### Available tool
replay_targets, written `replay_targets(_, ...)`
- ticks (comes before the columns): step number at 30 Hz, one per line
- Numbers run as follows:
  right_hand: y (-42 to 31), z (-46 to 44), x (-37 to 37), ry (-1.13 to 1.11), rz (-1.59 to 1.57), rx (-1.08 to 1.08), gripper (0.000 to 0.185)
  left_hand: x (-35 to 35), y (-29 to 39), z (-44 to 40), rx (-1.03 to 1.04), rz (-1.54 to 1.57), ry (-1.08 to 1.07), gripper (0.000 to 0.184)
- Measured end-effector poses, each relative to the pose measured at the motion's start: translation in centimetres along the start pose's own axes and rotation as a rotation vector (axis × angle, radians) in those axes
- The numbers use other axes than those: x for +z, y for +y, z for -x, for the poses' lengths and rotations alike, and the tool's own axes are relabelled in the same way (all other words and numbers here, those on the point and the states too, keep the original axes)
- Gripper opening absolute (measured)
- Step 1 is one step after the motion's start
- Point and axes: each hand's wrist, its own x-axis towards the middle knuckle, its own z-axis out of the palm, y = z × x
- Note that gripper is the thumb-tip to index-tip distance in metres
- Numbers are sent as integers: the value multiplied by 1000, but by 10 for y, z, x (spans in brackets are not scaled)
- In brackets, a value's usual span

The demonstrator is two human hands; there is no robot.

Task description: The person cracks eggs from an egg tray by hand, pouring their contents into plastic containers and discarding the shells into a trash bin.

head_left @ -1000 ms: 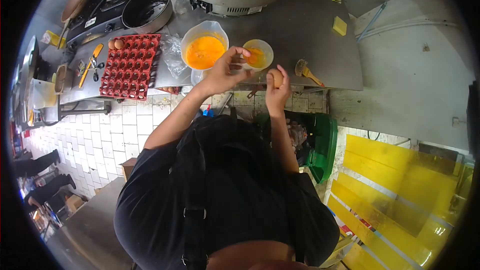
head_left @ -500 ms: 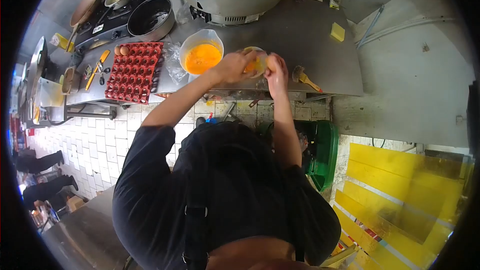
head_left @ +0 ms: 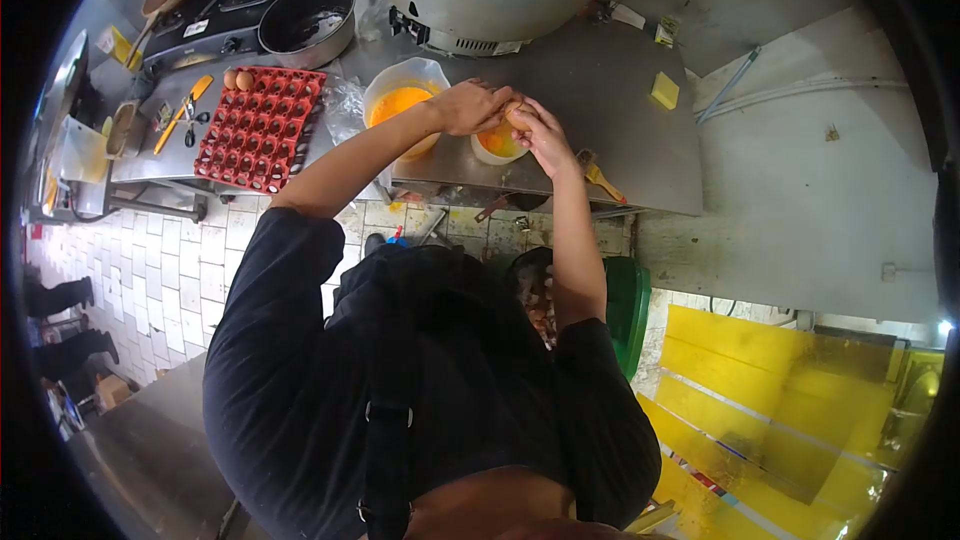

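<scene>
My right hand (head_left: 546, 140) grips a brown egg (head_left: 519, 117) above a small white bowl (head_left: 500, 157) that has egg yolk and clear egg white in it. Against the egg's other side, the curled fingers of my left hand (head_left: 470, 108) press from the left, partly hiding it and the bowl's back rim. Whether the shell is split I cannot make out. Just left of the small bowl stands a larger white bowl (head_left: 425, 72) of orange beaten egg, partly covered by my left forearm.
A red egg tray (head_left: 258, 130) with brown eggs (head_left: 238, 80) at its far corner lies on the left. Behind are a black pot (head_left: 308, 25) and a large grey cooker (head_left: 490, 0). A brush (head_left: 604, 180) and a yellow sponge (head_left: 664, 90) lie right. Below stands a green bin (head_left: 627, 315).
My left hand has come up from the small bowl's side to the egg, meeting my right hand over the bowl. The whole view has shifted slightly.
</scene>
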Motion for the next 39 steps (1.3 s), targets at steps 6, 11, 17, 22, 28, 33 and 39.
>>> replay_targets(6, -11, -2, 3, 45, 373, -58, 53, -1, -1, -3, 58, -21, -2, 42)
replay_targets(11, -18, 0, 10, 112, 445, -85, 52, -6, 5, -4, 12, 39, -28, 46)
replay_targets(17, -19, 1, 3, 128, 275, -11, 54, -6, -2, -7, -31, 136, -87, 49)
replay_targets(22, -21, 8, 19, 219, 396, 15, 56, -3, -6, -8, -21, 145, -147, 51)
replay_targets(28, -21, 12, 24, 294, 534, -57, 55, -3, -7, -8, -120, 165, -154, 46)
replay_targets(33, -27, 18, 29, 351, 678, -83, 62, 14, -14, -9, -106, 25, -117, 44)
replay_targets(39, -15, 13, 31, 319, 576, -57, 61, 2, -5, -11, -137, 39, -182, 43)
